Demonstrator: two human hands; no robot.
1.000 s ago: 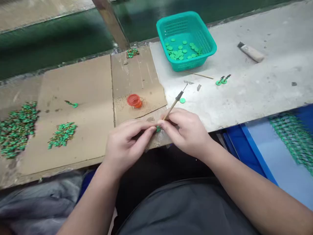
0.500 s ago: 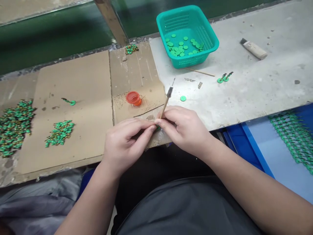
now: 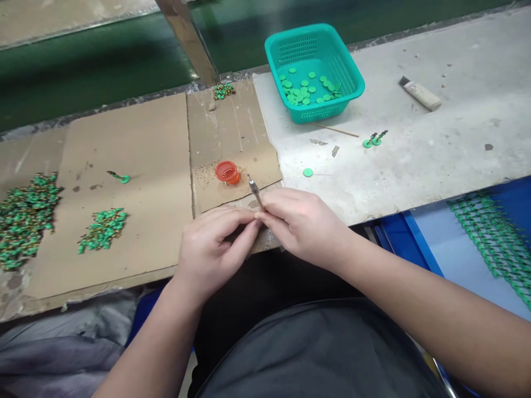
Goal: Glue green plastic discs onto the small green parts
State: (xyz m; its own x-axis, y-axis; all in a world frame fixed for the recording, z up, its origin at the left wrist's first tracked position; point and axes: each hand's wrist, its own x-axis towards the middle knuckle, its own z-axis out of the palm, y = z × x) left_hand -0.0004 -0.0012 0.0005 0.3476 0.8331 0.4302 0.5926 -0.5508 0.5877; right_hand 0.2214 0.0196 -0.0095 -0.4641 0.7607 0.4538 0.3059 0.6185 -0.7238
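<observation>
My right hand [image 3: 301, 226] is closed on a thin wooden stick tool [image 3: 255, 191] with a dark collar and a fine metal tip, which points up and to the left. Fingertips of my left hand [image 3: 215, 243] are pinched together and meet those of the right at the table's front edge; whatever they hold is hidden. Just beyond the fingers stands a small orange cup [image 3: 228, 173]. A green disc [image 3: 307, 172] with a thin wire beside it lies to the right of the tool.
A teal basket [image 3: 357, 91] of green discs stands at the back. Small green pieces form a large heap [image 3: 29, 218] and a smaller one [image 3: 103, 229] at left. Two green discs with dark stems [image 3: 372, 140] and a wooden-handled blade [image 3: 421, 94] lie at right.
The tool in my right hand has tilted left, its tip now near the orange cup. Both hands remain together, and the view has shifted slightly.
</observation>
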